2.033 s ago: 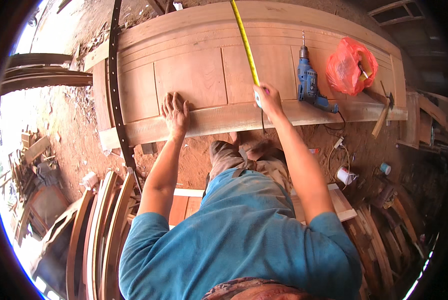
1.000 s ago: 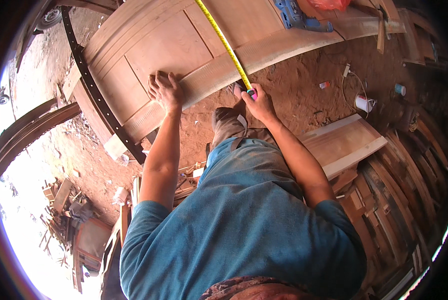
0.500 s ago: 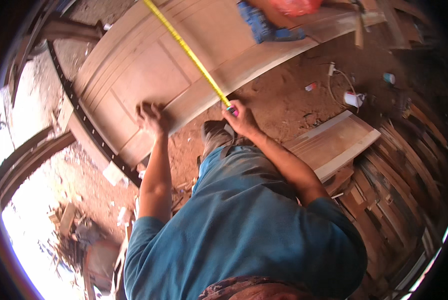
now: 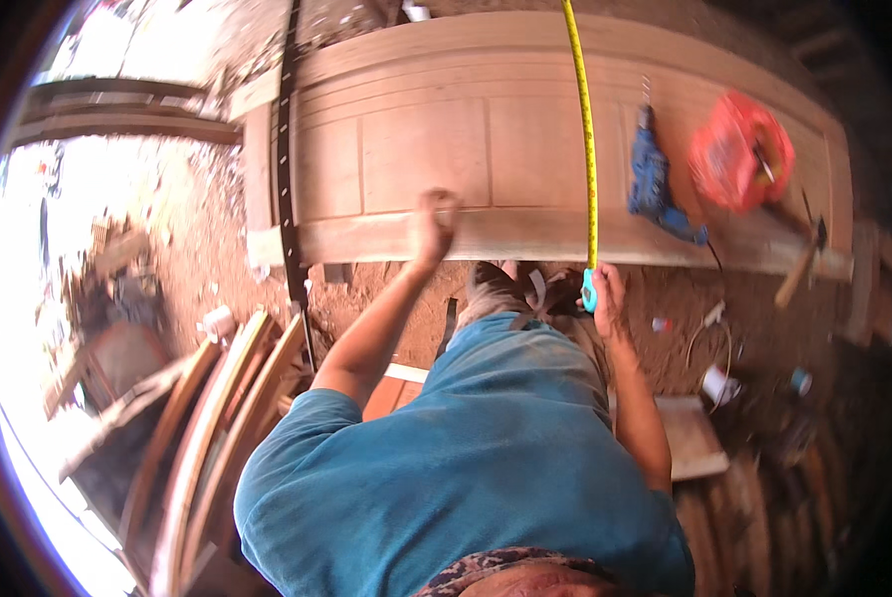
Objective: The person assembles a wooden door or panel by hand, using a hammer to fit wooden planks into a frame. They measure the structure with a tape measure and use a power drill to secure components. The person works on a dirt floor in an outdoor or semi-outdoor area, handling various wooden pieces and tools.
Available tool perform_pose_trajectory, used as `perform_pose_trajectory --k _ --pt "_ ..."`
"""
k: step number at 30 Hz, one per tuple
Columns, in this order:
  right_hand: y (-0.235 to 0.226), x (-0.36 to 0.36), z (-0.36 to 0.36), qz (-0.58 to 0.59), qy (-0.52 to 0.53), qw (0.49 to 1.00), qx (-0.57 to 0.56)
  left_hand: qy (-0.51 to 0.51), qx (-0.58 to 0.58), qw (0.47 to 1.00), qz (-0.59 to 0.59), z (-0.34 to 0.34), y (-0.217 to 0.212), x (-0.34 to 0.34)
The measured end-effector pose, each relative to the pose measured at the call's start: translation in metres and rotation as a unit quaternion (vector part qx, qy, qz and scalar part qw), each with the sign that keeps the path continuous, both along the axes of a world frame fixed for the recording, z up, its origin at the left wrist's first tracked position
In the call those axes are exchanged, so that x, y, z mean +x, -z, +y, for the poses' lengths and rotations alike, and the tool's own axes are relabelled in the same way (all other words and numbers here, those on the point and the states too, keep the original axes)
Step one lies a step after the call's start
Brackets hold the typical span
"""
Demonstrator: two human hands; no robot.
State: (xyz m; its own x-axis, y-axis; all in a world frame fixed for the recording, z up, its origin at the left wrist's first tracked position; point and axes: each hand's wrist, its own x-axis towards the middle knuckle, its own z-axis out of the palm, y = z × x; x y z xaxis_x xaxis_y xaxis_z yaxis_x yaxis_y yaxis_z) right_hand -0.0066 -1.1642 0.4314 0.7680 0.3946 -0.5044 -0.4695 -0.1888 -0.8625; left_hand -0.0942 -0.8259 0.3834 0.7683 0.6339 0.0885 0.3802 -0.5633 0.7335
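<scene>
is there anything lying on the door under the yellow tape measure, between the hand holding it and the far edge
Nothing visible does. The right hand holds the tape case at the near edge of the wooden door, and the yellow tape runs across bare panel. The blue drill lies just to its right, apart from the tape. The left hand rests farther left.

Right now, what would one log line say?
left hand: on wooden door | right hand: holding yellow tape measure | blue drill: on door

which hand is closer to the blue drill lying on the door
Right. The right hand holds the tape measure just below-left of the blue drill; the left hand rests on the door edge, farther left.
</scene>
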Motion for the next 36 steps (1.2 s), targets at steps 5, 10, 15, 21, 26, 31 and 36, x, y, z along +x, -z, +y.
perform_pose_trajectory --k 5,10,15,21,26,31,36 --pt "-0.010 0.005 0.056 0.045 -0.179 0.983 0.015 0.052 -0.566 0.821 0.045 -0.118 -0.034 0.013" --pt "-0.022 0.007 0.081 0.049 -0.247 0.967 0.043 -0.086 -0.598 0.794 -0.068 -0.152 -0.047 -0.002" --pt "-0.052 0.030 0.064 0.085 -0.219 0.968 0.088 -0.140 -0.445 0.884 -0.013 -0.132 -0.022 -0.042" --pt "-0.086 0.141 -0.071 -0.017 -0.097 0.993 0.062 -0.205 -0.345 0.916 0.013 -0.144 -0.005 -0.056" --pt "-0.097 0.249 -0.242 -0.093 0.040 0.995 0.013 -0.179 -0.246 0.945 0.120 -0.200 0.014 -0.038" --pt "-0.111 0.342 -0.430 -0.199 0.107 0.971 -0.077 -0.302 -0.421 0.850 0.096 -0.299 0.053 -0.013" --pt "-0.065 0.433 -0.613 -0.243 0.175 0.944 -0.142 -0.202 -0.409 0.852 0.257 -0.431 0.007 0.040"
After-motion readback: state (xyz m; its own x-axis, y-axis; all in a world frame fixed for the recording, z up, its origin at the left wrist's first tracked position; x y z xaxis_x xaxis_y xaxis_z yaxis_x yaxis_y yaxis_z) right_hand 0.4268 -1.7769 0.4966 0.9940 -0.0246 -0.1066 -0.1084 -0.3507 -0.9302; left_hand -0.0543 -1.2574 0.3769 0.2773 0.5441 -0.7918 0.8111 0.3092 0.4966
